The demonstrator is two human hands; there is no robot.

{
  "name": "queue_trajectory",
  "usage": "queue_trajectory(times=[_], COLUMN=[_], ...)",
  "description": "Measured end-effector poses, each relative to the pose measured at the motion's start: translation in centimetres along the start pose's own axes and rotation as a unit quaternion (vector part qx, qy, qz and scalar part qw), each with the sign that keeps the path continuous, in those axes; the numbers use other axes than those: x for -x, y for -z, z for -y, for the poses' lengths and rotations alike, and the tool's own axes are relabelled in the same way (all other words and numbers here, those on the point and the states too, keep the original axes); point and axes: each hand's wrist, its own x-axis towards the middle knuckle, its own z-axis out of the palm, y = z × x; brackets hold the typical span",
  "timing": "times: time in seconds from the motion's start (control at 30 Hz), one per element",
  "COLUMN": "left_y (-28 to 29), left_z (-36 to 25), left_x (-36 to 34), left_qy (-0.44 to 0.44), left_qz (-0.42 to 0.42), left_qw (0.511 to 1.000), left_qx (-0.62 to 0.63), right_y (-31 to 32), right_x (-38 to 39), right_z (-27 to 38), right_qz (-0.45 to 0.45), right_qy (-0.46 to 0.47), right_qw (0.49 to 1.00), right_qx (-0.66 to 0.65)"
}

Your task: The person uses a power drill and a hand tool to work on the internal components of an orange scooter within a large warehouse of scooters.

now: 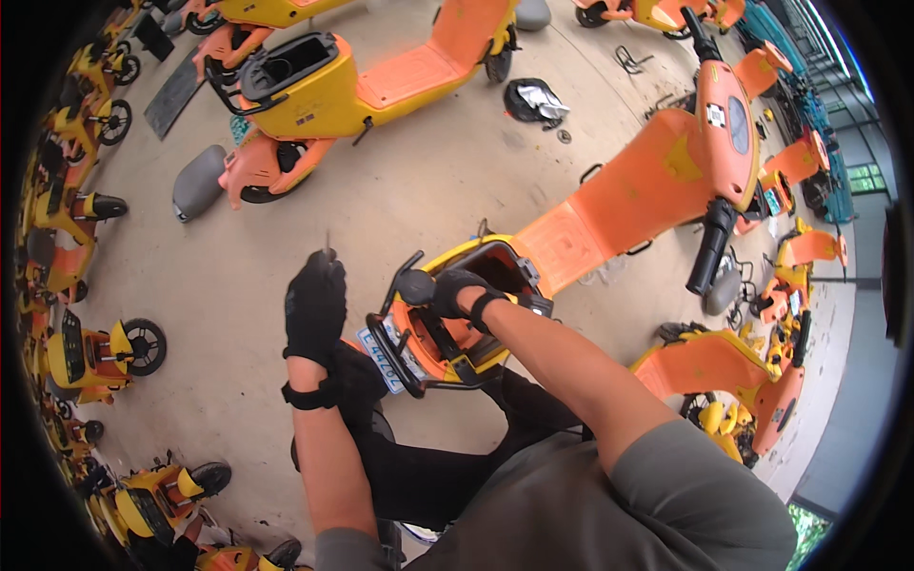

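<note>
In front of me stands an orange and yellow scooter (583, 221) with its seat off and its storage compartment (519, 262) exposed. My right hand (457, 290), in a black glove, reaches into that compartment, beside a round black part (416, 286) at its rear edge. Its fingers are mostly hidden. To the left of the scooter's rear, my left hand (317, 303) is raised, also gloved in black. Its fingers are closed round a thin, blurred, rod-like tool (328, 244) that points away from me. A black tubular rear rack (396, 354) and a licence plate (379, 359) lie between my hands and my legs.
Another seatless scooter (319, 95) stands at the far left, with a loose grey seat (199, 181) on the floor near it. A black and silver bundle (536, 101) lies farther off. Several scooters line the left side, and another scooter (709, 376) stands close on my right.
</note>
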Motion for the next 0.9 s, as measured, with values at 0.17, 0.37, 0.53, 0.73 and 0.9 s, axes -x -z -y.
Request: queue_trajectory(times=[0.17,0.37,0.53,0.73,0.9], left_y=[-0.5,-0.6,-0.4,-0.4,-0.1], left_z=[0.2,0.0,0.2,0.6,0.2], left_x=[0.3,0.3,0.2,0.2,0.2], left_qy=[-0.059,-0.067,-0.06,-0.049,-0.043], left_qz=[-0.03,-0.055,-0.054,-0.046,-0.031], left_qw=[0.997,0.995,0.994,0.996,0.997], left_qx=[-0.034,-0.047,-0.067,-0.051,-0.049], right_y=[-0.1,-0.1,-0.1,0.5,1.1], right_x=[0.1,0.1,-0.1,0.9,1.4], right_z=[0.0,-0.6,-0.5,0.1,0.7], right_qz=[0.034,0.002,-0.003,-0.011,0.015], right_qy=[-0.006,0.013,0.028,0.032,0.003], right_qw=[0.999,1.0,1.0,0.999,1.0], right_qx=[0.006,0.008,0.007,-0.013,-0.016])
